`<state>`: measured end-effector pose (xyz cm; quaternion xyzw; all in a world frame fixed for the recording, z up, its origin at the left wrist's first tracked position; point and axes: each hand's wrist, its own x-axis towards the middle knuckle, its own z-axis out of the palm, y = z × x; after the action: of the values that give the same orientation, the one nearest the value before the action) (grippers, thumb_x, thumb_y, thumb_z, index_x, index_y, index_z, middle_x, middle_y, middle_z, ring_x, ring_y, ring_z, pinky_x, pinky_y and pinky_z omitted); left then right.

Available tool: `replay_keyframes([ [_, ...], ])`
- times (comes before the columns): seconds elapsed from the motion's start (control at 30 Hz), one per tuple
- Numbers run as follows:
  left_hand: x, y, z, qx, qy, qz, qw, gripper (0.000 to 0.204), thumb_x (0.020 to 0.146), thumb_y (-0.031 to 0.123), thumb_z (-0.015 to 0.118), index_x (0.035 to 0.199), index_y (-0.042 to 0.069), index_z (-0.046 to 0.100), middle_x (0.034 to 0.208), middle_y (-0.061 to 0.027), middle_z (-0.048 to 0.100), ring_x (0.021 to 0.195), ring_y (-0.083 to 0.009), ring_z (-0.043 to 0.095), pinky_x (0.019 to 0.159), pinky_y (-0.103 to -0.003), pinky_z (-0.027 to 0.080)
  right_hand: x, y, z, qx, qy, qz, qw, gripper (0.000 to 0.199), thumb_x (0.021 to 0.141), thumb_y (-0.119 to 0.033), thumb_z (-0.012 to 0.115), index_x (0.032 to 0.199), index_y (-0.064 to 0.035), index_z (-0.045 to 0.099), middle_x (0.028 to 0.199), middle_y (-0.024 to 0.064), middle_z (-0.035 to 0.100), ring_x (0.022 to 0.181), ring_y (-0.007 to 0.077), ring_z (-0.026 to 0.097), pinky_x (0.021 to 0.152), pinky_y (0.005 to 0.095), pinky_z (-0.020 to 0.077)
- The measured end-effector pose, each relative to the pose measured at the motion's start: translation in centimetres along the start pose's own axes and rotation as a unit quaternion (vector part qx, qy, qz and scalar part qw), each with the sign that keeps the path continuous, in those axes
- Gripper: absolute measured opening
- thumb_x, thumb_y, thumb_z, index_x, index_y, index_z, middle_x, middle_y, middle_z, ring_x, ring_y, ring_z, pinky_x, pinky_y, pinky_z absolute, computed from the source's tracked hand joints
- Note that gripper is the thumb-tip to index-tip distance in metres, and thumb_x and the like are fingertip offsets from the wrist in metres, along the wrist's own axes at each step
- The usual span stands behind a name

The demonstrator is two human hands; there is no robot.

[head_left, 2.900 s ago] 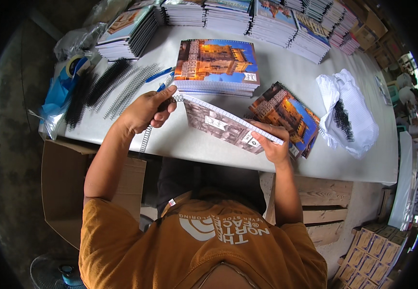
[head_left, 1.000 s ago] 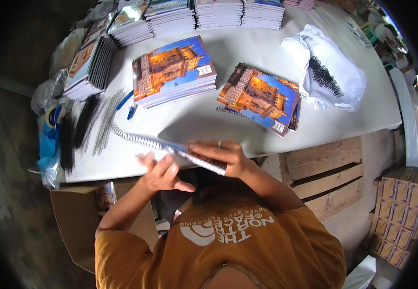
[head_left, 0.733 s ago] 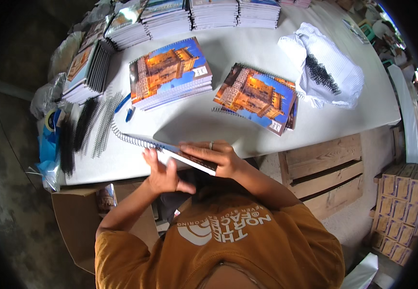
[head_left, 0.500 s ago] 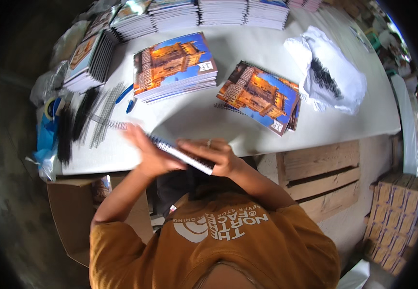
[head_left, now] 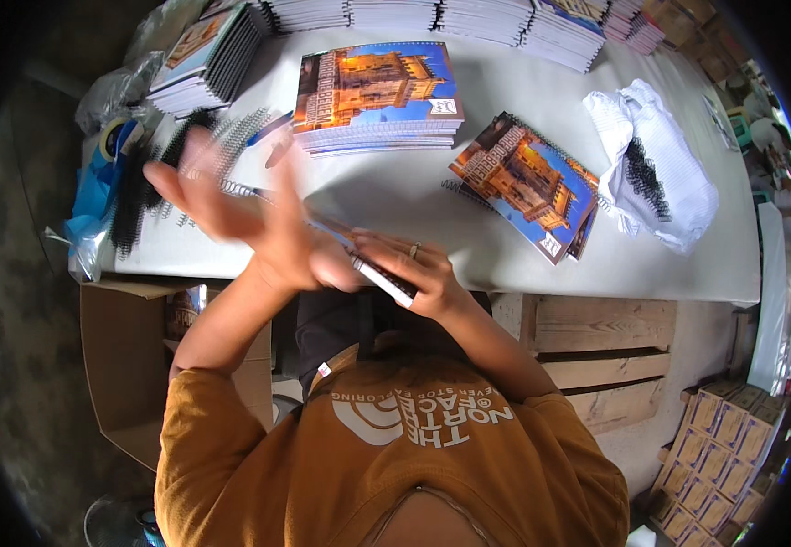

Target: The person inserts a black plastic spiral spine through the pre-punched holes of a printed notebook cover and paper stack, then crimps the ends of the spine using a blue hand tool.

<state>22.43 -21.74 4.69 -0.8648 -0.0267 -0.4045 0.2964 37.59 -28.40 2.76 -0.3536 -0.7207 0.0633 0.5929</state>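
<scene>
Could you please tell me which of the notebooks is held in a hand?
It is the notebook seen nearly edge-on, gripped by the right hand; the tower-covered stack and smaller pile lie on the table instead.

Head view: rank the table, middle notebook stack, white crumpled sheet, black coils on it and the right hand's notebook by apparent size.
1. Table
2. Middle notebook stack and white crumpled sheet: too alike to rank
3. Black coils and held notebook: unsure; the notebook is nearer and partly hidden
</scene>
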Motion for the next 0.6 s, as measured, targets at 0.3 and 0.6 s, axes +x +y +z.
replay_keyframes([
  [0.3,4.5,-3.6,0.1,0.007,0.089,-0.171,0.981,0.091,0.078,0.076,0.017,0.138,0.009,0.028,0.133,-0.0291,0.027,0.130,-0.0414,0.015,0.102,-0.062,0.000,0.3,0.1,-0.1,-0.020,-0.026,0.052,0.998,0.047,0.069,-0.005,0.065,0.115,-0.0031,0.056,0.111,0.0140,0.060,0.099,0.0279,0.060,0.081,0.0357,0.0502],
  [0.6,5.4,3.1,-2.1,-0.368,-0.059,-0.277,0.886,0.083,0.087,0.039,0.052,0.137,-0.011,0.008,0.139,-0.0375,0.006,0.127,-0.0549,0.014,0.100,-0.060,0.018,0.7,-1.5,-0.7,0.084,0.032,0.043,0.995,0.060,0.081,-0.021,0.059,0.131,0.0000,0.035,0.140,0.0228,0.027,0.129,0.0430,0.026,0.105,0.0513,0.0232],
])
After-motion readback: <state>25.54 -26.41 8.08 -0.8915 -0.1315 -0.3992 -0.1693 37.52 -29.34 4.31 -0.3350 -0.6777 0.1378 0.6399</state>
